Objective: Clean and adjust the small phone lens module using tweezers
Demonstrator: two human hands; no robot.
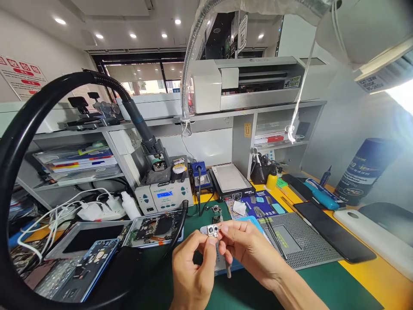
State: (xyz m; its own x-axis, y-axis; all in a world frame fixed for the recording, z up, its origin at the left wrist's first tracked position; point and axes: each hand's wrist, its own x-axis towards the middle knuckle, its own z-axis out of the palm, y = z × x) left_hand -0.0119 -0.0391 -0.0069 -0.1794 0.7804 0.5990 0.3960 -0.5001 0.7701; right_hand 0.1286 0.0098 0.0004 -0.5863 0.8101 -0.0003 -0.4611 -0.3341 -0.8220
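A small phone camera module (212, 230) with two lenses is held up in front of me, lenses facing my view. My left hand (195, 267) pinches its lower left side between thumb and fingers. The fingertips of my right hand (248, 245) close on its right edge. A thin greyish piece (229, 270) sticks out below the right fingers; I cannot tell what it is. Behind the hands, a blue phone part (253, 223) lies partly hidden. More small camera parts (215, 209) rest on the green mat (245, 286) just beyond.
Tweezers (274, 234) lie on a grey perforated pad (309, 249) at right, beside a black phone screen (334, 232). A hot-air station (164, 196) stands behind, its black hose (19, 129) looping along the left. Opened phones (155, 228) lie at left. A spray can (361, 172) stands far right.
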